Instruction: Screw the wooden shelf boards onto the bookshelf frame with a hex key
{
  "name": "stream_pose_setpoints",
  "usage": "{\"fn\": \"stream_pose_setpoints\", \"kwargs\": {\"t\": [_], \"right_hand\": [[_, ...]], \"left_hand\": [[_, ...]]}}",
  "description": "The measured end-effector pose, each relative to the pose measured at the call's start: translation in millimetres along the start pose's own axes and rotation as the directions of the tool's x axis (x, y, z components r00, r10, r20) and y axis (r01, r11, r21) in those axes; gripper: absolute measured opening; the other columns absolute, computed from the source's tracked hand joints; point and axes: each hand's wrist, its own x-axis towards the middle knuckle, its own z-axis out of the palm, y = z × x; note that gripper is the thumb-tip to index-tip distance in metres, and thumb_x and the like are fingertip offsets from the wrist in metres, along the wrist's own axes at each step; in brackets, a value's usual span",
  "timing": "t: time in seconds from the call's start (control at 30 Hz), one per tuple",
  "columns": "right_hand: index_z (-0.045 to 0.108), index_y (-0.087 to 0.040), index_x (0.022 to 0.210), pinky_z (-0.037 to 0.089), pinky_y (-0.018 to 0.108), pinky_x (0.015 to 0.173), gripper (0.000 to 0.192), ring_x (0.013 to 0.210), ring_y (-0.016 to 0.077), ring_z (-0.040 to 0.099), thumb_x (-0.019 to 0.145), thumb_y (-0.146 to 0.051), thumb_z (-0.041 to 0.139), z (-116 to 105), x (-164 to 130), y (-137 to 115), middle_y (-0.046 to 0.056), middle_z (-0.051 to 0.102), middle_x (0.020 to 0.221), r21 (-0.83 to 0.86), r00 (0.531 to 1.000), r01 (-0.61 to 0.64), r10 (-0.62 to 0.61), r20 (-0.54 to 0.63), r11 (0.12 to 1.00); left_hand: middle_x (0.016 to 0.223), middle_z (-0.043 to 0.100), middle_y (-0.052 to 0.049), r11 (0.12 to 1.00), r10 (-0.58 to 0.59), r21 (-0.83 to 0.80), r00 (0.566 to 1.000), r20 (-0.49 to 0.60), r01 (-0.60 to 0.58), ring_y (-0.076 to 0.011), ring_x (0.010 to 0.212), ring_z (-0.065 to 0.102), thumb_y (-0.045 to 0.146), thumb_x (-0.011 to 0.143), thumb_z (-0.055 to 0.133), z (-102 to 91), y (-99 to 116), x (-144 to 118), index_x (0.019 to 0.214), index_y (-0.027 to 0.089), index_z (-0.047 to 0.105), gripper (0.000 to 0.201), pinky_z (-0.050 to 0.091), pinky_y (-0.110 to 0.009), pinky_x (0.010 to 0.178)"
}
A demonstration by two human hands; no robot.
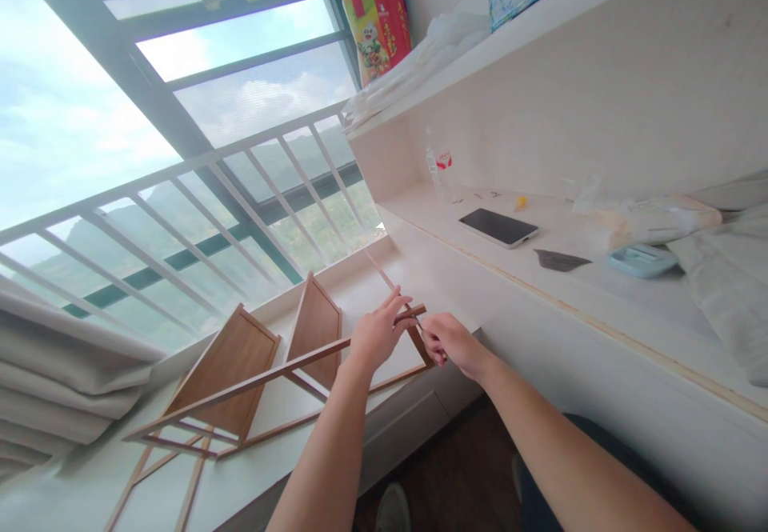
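wooden frame on white sill, both hands at corner, big window

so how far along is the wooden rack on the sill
Done: two panels already sit joined in the slatted wooden frame lying on the windowsill. In hand: the left hand steadies the top rail's end while the right hand works a small tool there. Left: one loose thin slat lies beyond the hands, and the frame is not yet upright.
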Motion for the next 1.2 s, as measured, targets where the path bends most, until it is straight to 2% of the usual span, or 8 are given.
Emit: {"fn": "stream_pose_setpoints", "kwargs": {"t": [0.33,0.63,1.03,1.2], "right_hand": [[0.036,-0.023,0.049,0.027,0.022,0.038,0.04,0.032,0.0068,0.035,0.083,-0.042,0.044,-2.1,0.3,1.0,-0.008,0.032,0.039,-0.009,0.999,0.03,-0.03,0.036,1.0],[0.034,-0.023,0.053,0.026,0.02,0.038,0.036,0.033,0.0062,0.034,0.084,-0.04,0.044,3.2,0.1,6.6,-0.009,0.031,0.04,0.022,0.998,0.067,-0.067,-0.012,0.997],[0.035,-0.022,0.052,0.025,0.021,0.039,0.04,0.034,0.0066,0.037,0.086,-0.042,0.044,2.7,-2.3,6.0,-0.009,0.031,0.041,0.01,0.997,0.062,-0.063,0.051,0.998],[0.035,-0.023,0.051,0.025,0.022,0.04,0.043,0.034,0.0066,0.036,0.087,-0.044,0.044,2.6,-3.4,6.4,-0.008,0.031,0.04,-0.005,0.995,0.076,-0.076,0.066,0.997]], "left_hand": [[0.16,0.039,0.004,1.0,0.001,-0.003,1.0,-0.008,-0.001,-0.0281,0.108,0.07,0.048,0.096,0.054,3.9,-5.1,-0.3,0.131,0.042,0.056,0.036,0.054,-0.04,0.091],[0.16,0.038,0.004,1.0,0.01,0.0,1.0,-0.008,-0.01,-0.0289,0.108,0.07,0.048,0.096,0.052,2.2,-5.0,-1.0,0.131,0.042,0.055,0.035,0.055,-0.042,0.09],[0.158,0.042,0.002,1.0,0.001,0.007,1.0,0.001,-0.001,-0.0281,0.111,0.069,0.045,0.097,0.052,0.5,-5.8,-6.5,0.131,0.042,0.056,0.035,0.053,-0.041,0.094],[0.16,0.039,0.002,1.0,0.021,0.015,0.999,0.027,-0.021,-0.0277,0.105,0.072,0.044,0.098,0.05,0.3,-6.2,-5.9,0.131,0.042,0.056,0.034,0.055,-0.04,0.089]]}}
